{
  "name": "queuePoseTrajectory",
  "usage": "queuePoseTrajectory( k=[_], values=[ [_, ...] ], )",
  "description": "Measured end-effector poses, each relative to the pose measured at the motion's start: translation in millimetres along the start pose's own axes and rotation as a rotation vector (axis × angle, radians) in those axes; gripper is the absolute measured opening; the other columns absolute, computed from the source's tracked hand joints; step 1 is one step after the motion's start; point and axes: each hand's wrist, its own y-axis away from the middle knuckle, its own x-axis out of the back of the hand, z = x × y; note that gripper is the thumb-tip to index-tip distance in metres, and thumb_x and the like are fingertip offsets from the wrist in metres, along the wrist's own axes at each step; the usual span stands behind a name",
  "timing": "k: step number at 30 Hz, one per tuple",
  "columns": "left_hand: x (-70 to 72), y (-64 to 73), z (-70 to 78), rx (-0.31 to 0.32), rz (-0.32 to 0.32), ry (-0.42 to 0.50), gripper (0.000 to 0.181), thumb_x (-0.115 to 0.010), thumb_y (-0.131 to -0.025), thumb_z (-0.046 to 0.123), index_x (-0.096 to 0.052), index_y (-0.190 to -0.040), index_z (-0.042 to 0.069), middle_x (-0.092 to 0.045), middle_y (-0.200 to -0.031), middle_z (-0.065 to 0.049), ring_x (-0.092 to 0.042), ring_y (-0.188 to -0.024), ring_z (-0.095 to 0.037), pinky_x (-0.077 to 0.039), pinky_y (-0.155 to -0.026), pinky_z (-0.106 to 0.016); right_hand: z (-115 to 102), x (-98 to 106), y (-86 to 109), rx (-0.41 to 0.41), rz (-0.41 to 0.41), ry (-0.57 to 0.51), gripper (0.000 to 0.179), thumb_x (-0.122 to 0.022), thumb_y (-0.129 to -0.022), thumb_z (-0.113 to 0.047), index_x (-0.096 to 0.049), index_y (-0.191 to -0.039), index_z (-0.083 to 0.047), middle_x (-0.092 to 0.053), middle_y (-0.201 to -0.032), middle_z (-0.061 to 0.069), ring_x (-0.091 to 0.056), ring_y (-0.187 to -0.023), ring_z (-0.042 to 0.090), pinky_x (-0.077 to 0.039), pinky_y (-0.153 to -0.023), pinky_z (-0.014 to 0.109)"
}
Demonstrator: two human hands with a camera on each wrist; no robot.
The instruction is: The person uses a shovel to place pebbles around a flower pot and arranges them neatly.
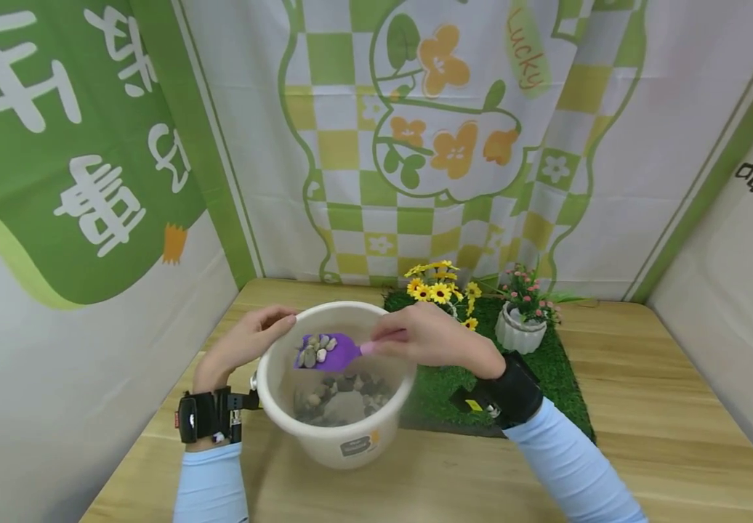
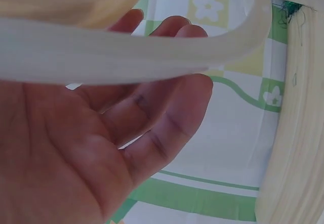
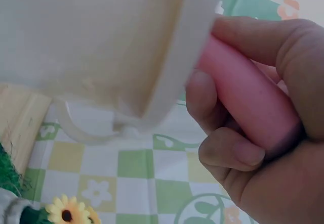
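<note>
Handle [image 3: 248,92], pink, is lying along the palm of the right hand [image 1: 425,334], fingers and thumb closing round it. Clock taken over the bucket [image 1: 324,447], 12 away from the person: this hand is sitting at about 2, at the rim; whether it is touching the rim, cannot tell. Relation judged critical: from the grip, the purple shovel [image 1: 342,354] is pointing its blade toward 9, long axis running nearly crosswise above the bucket's opening, and the blade is carrying a small heap of stones [image 1: 314,350]. The right hand is doing the carrying; the blade's front edge is ending nearer the left hand. Below the blade, toward 6, more stones [image 1: 366,392] are lying on the bucket's floor, apart from the load. Left hand [image 1: 246,340] is holding the bucket's edge near 10, fingers bending loosely behind a pale band [image 2: 126,59]; rim or carry handle, cannot tell. Farther out, a grass mat [image 1: 445,388] is spreading toward 3; yellow flowers [image 1: 440,293] are standing near 2, and a white pot [image 1: 520,332] is standing beyond, between 2 and 3.
</note>
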Motion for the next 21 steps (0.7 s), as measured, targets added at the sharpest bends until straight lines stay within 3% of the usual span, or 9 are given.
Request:
queuePoseTrajectory(
  k=[14,21],
  values=[
    [-1.3,1.2,1.1,-0.010,-0.012,0.042,0.040,-0.052,-0.102,0.031,-0.056,-0.132,0.004,-0.067,-0.112,-0.018,-0.066,-0.094,-0.021,-0.057,-0.075,-0.031,1,25,8.3,-0.041,-0.018,0.033,0.011,-0.069,-0.092,-0.030,-0.074,-0.096,-0.021,-0.071,-0.080,-0.010,-0.057,-0.064,-0.006,-0.047,-0.060,0.019],
    [-0.5,-1.5,0.9,-0.002,-0.021,0.029,0.040,-0.053,-0.101,0.033,-0.057,-0.132,0.007,-0.068,-0.112,-0.016,-0.065,-0.094,-0.020,-0.057,-0.076,-0.032,4,34,13.9,-0.094,-0.034,0.026,0.013,-0.068,-0.092,-0.032,-0.074,-0.098,-0.021,-0.072,-0.085,-0.009,-0.063,-0.073,-0.006,-0.051,-0.068,0.019]
  ],
)
